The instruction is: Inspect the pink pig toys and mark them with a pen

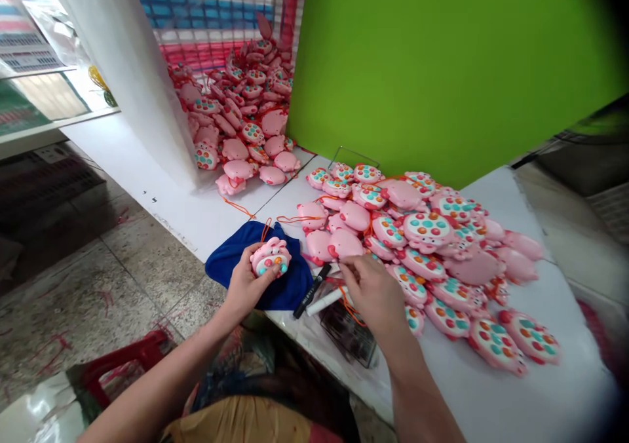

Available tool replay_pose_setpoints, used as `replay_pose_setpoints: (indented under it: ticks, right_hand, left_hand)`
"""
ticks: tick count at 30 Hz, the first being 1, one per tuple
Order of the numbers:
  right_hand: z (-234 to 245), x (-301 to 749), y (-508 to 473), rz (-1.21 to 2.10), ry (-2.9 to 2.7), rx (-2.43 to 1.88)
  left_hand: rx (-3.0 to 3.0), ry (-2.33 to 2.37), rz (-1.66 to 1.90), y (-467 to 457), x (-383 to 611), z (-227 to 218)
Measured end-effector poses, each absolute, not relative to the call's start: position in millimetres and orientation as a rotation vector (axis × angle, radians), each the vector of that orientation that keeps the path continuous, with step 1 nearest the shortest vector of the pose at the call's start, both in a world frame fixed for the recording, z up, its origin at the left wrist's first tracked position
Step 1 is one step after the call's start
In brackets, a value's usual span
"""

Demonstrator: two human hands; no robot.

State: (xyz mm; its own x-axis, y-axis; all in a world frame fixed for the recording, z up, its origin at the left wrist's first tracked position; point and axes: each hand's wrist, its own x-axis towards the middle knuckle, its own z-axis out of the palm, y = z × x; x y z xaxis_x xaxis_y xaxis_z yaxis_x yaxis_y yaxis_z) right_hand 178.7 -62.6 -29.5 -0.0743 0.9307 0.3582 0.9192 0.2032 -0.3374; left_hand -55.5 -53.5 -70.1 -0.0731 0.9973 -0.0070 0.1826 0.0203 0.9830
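My left hand [246, 278] holds a pink animal-shaped toy [270, 257] with coloured buttons on a white face. Its thumb lies across the buttons, and an orange cord loop [266, 229] rises from the top. Beneath it a dark blue cloth [223, 258] is spread at the table's edge. My right hand [372, 288] is at the near left of a pile of the same toys [427, 230], fingers curled together; what they grip, if anything, is hidden. Near that hand lie a white pen [324, 301], a black marker [312, 291] and an orange cord [352, 309].
A larger heap of pink toys [236, 148] fills the space behind a white covered post [142, 69]. A tall green panel [432, 69] stands behind the near pile. A dark flat case [348, 335] lies at the table edge. A red stool [125, 358] is on the floor, lower left.
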Motion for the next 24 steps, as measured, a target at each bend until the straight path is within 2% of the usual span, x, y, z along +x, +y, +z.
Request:
replay_pose_setpoints:
  ticks: [5, 18, 24]
  right_hand:
    - [-50.9, 179.5, -67.4, -0.176, -2.225, -1.884]
    - [-58.1, 168.3, -55.6, -0.109, -2.289, -2.026]
    - [-45.5, 172.3, -62.5, -0.223, -2.320, -1.932]
  left_hand:
    - [1.130, 1.328, 1.117, -58.4, -50.8, -58.0]
    - [0.925, 1.116, 0.903, -66.7, -34.2, -67.0]
    - [0.842, 1.078, 0.899, -65.9, -35.4, -65.4]
